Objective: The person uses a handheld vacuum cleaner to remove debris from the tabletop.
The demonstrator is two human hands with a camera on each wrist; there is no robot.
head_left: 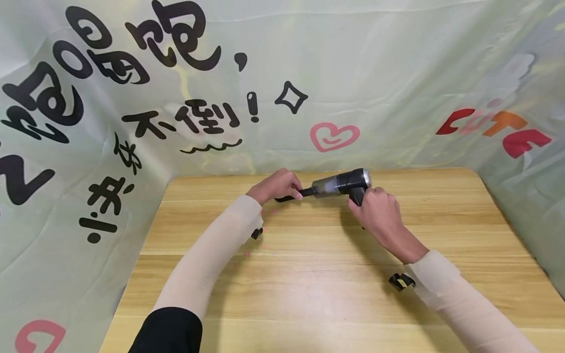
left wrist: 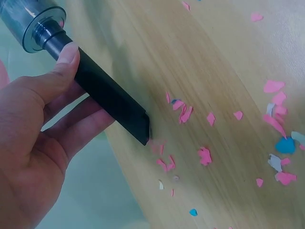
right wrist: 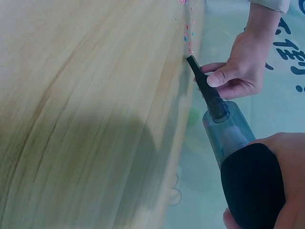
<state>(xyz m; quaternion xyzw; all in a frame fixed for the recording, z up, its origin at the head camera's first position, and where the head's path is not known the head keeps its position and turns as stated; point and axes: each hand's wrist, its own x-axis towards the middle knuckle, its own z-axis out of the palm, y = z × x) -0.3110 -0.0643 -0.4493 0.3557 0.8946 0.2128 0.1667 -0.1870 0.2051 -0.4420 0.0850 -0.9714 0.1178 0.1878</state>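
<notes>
A black handheld vacuum cleaner (head_left: pixel 353 180) with a clear dust cup (right wrist: pixel 226 129) is held over the far part of the wooden table. My right hand (head_left: pixel 380 213) grips its handle, with the body pointing left. At the other end, my left hand (left wrist: pixel 43 114) holds the flat black nozzle (left wrist: pixel 102 86) between thumb and fingers. In the left wrist view the nozzle's slanted tip is right at small pink paper scraps (left wrist: pixel 205 156) strewn over the wood. Some pale material shows inside the cup.
Blue scraps (left wrist: pixel 286 144) and grey ones lie among the pink on the wooden table (head_left: pixel 309 284). A pale printed cloth (head_left: pixel 388 88) hangs behind the table's far edge and along both sides. Black-banded wrist mounts (head_left: pixel 401 282) sit near the sleeves.
</notes>
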